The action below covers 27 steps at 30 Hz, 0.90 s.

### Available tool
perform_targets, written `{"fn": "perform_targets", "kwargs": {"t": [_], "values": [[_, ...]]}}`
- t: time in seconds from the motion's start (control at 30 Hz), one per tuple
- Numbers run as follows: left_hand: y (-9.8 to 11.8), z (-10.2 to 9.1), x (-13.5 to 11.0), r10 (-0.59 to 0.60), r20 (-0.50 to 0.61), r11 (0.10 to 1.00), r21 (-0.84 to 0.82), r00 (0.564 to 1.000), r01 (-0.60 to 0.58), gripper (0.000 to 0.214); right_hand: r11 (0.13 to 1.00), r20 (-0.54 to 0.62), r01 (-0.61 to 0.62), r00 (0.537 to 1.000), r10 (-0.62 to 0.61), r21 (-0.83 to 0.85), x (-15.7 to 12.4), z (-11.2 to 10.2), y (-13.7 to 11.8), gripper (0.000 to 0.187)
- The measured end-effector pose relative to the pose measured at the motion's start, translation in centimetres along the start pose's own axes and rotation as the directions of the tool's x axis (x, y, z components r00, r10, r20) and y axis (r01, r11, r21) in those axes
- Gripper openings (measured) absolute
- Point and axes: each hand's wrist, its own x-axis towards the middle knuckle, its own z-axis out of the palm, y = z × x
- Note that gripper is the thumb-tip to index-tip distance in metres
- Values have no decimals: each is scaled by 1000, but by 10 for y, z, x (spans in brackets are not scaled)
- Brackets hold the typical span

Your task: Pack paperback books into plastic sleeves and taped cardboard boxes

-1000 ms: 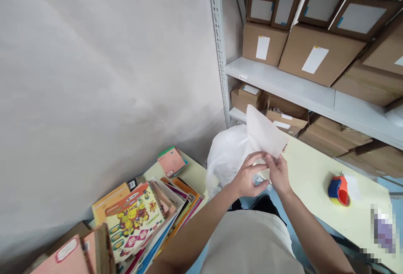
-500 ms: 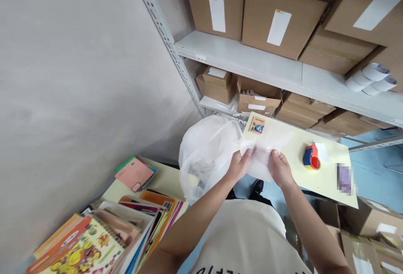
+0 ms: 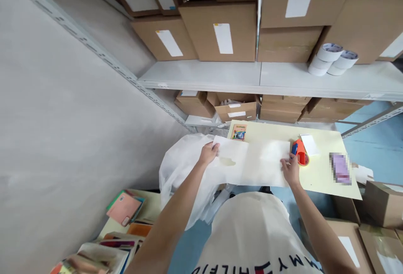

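Observation:
A thin white packing sheet (image 3: 264,162) is stretched out over the near part of the pale yellow table (image 3: 327,181). My left hand (image 3: 209,153) pinches its upper left edge. At the sheet's right edge, my right hand (image 3: 291,169) grips it between thumb and fingers, just beside a red and blue tape dispenser (image 3: 300,152). A yellowish patch shows in the sheet's left half; whether it is a hole I cannot tell. Behind the sheet lies a small orange booklet (image 3: 239,132) with a picture on its cover.
A big translucent plastic bag (image 3: 184,169) bulges left of the table. White paper (image 3: 309,144) and a blurred purple item (image 3: 340,168) lie at right. Books (image 3: 124,209) are piled lower left. Shelves (image 3: 220,72) ahead hold cartons (image 3: 223,34) and tape rolls (image 3: 329,53); more cartons (image 3: 384,206) stand lower right.
My hands have moved apart, spreading the sheet wide between them. The right hand is now beside the tape dispenser. The view has turned to the right.

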Motion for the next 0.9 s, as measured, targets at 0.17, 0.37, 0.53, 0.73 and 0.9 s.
{"fn": "perform_targets", "kwargs": {"t": [0.17,0.37,0.53,0.73,0.9], "values": [[-1,44,29,-124,-48,982,136,991,130,7,979,23,12,1000,-7,-205,22,-5,57,52],[18,67,30,8,-255,949,306,967,73,48,922,53,49,998,-31,-385,31,5,108,43],[45,127,-9,551,283,683,388,785,-619,52,879,125,101,991,-47,-466,42,13,133,38],[4,204,-24,70,627,582,606,776,-542,81,791,172,233,972,-163,-566,49,10,133,49],[-34,203,-2,-40,489,614,700,871,-365,105,640,489,528,832,-261,-557,40,16,114,53]]}}
